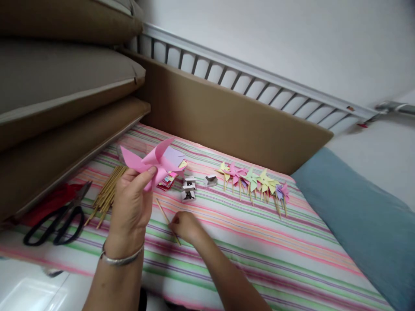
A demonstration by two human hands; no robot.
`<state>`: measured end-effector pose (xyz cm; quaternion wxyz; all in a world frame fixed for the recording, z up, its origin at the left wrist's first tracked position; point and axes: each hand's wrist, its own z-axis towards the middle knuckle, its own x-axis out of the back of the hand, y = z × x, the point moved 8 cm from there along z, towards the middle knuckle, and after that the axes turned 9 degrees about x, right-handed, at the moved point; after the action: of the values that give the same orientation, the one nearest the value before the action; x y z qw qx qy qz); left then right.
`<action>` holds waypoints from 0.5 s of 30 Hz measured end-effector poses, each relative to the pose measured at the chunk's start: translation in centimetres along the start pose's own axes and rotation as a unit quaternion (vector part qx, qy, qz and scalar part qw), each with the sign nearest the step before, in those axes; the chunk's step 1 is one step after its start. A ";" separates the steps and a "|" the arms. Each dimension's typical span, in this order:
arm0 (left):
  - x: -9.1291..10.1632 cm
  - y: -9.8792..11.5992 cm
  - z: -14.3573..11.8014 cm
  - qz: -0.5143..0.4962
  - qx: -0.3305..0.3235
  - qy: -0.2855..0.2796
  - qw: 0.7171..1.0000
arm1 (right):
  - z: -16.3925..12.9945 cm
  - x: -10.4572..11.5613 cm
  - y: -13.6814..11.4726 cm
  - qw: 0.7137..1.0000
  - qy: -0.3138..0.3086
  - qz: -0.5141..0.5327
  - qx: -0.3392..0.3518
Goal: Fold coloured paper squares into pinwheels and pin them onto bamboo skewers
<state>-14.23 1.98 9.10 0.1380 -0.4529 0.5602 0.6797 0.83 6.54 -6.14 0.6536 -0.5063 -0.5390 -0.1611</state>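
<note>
Far left, black scissors lie flat on the striped cloth, untouched, next to something red under the cushion edge. Just right of them is a bundle of bamboo sticks, plenty of stock from what I can see.

My left hand is raised, thumb and fingers pinched on a folded pink paper pinwheel, held above the cloth. It has no stick on it yet. A silver bangle sits on that wrist.

Below and behind the pinwheel is a small stack of coloured paper squares, so more blanks are waiting.

My right hand is down on the cloth, fingers closed around the lower end of a single stick that lies slanted between the two hands. I judge it's gripping, but the fingertips are hidden, so I can't confirm.

Mid-cloth are two small silver boxes, probably pins; contents are too small to read.

Right of them is a row of finished pinwheels on sticks in yellow, pink, green and purple, lying overlapped. I count roughly six or seven.

My read: several units are done, one is in hand awaiting mounting on its stick, and sticks and paper remain for more.
</note>
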 end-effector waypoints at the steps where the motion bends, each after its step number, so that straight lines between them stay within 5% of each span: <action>1: -0.1 -0.2 0.0 -0.001 0.001 0.004 1.000 | -1.0 1.0 1.0 1.000 -0.001 -0.009 -0.003; 6: -0.5 -1.5 0.0 0.033 0.020 0.010 0.999 | -0.7 5.7 3.3 0.995 0.038 -0.085 -0.038; 15: -0.1 -3.0 0.8 0.061 0.043 0.000 0.997 | 6.1 5.0 2.5 0.980 -0.031 -0.169 -0.100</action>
<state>-12.43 3.74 7.24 0.1154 -0.4119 0.6152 0.6622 1.24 14.41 -3.63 0.5463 -0.4752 -0.6180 -0.3063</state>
